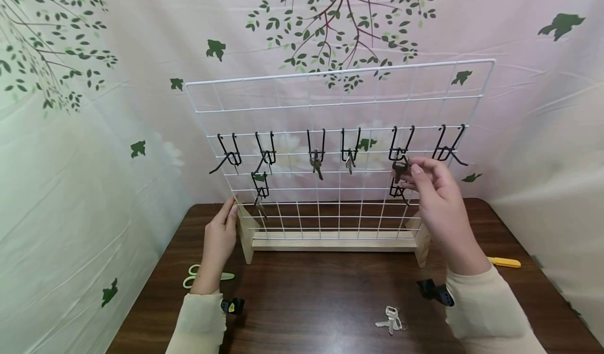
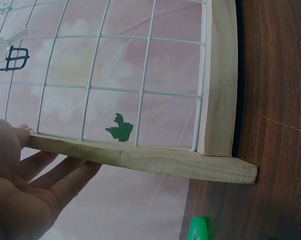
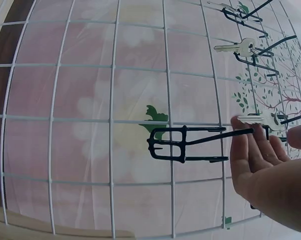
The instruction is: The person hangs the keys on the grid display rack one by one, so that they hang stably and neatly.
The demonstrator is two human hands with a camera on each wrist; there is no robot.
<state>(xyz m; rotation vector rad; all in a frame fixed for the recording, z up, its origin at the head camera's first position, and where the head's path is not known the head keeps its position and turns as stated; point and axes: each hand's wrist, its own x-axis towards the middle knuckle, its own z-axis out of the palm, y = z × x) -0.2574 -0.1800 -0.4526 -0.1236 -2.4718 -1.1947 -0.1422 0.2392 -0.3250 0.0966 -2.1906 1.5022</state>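
Note:
A white wire grid rack [image 1: 340, 73] stands upright on a wooden stand [image 1: 330, 242]. My left hand [image 1: 220, 234] holds the stand's left side post [image 2: 140, 162], thumb on one face and fingers on the other. At the right of the upper row, my right hand [image 1: 439, 191] is at a key [image 1: 400, 169] hanging from a black hook [image 1: 394, 144]. In the right wrist view, the fingers lie behind that key [image 3: 255, 119], and the thumb is apart from them. More keys hang on other hooks, including a key [image 1: 317, 164] near the middle. Below my right hand, one black hook [image 3: 168, 145] holds no key.
Several loose keys [image 1: 390, 320] lie on the brown table [image 1: 302, 291] in front of the stand. Green-handled scissors [image 1: 190, 276] lie by my left forearm. A yellow-handled tool [image 1: 504, 262] is partly hidden behind my right arm. Patterned cloth [image 1: 151, 39] hangs behind the rack.

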